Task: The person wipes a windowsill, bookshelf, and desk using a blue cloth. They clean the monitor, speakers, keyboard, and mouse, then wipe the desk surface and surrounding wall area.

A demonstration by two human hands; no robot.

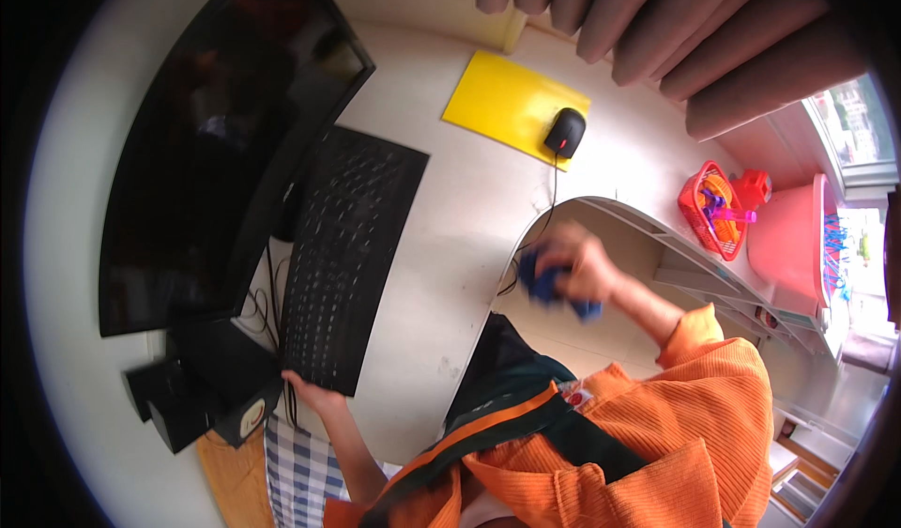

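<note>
My right hand, blurred, grips a bunched dark blue cloth above the cut-out at the edge of the white desk. At its other side, my left hand touches the lower left corner of a black computer keyboard; how its fingers close there is partly hidden. Beyond the keyboard stands a black monitor with a dark screen. A black wired mouse rests on a yellow mouse pad.
Black speakers and loose cables lie beside my left hand. To the right are a red basket of small items and a pink tub on a shelf. A curtain hangs at the top.
</note>
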